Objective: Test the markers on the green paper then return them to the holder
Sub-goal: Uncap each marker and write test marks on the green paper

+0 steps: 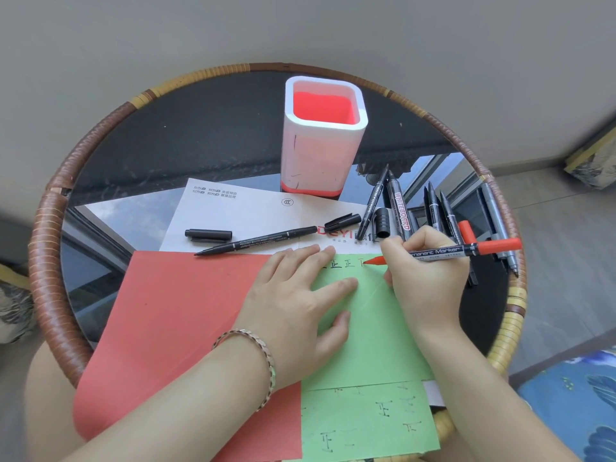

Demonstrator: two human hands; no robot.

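Marker (pixel 443 252) between right fingers (pixel 398 250)

The left hand (pixel 300 295) lies flat, palm down, fingers straight and slightly spread, its forearm reaching in from the lower left. The right hand (pixel 423 271) curls its fingers round a red permanent marker (pixel 443 252), its forearm entering from the lower right.

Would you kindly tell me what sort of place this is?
Probably a home sitting area rather than an office: a round rattan-rimmed glass table, blue patterned fabric beside it, and window frames reflected in the glass top.
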